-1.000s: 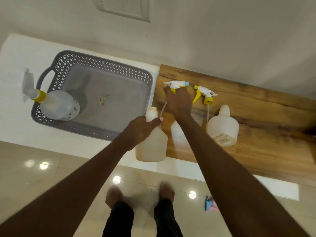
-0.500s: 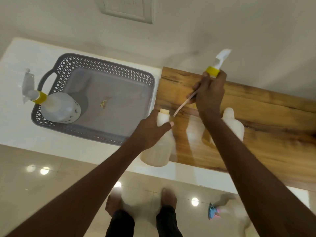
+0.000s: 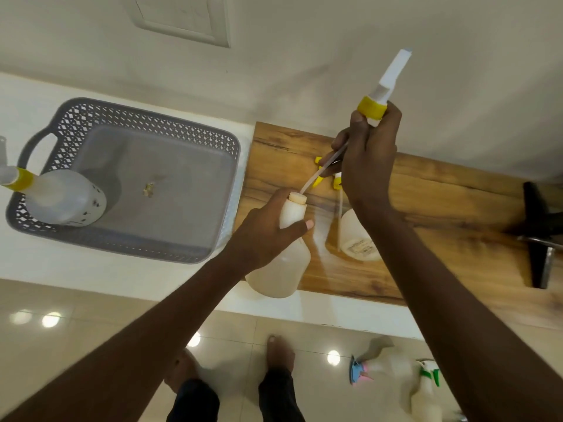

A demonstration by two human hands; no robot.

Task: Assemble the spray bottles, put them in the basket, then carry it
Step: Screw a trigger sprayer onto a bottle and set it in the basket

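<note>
Two hands at work: my left hand wraps the smooth cream plastic bottle at the wooden board's near edge; my right hand pinches the yellow-collared spray head, tube tip at the bottle's mouth. Grey lattice basket, left, holds one assembled bottle, nozzle cut off. Second bottle half hidden behind my right arm. White counter, glossy tiled floor.

A grey basket with a diamond lattice rim sits on a white counter. Inside it lies a milky white bottle with a yellow collar. A cream bottle stands at the edge of a brown wood-grain board. The raised spray head is white with a yellow cap and a pale blue tip. The floor is glossy beige tile.
</note>
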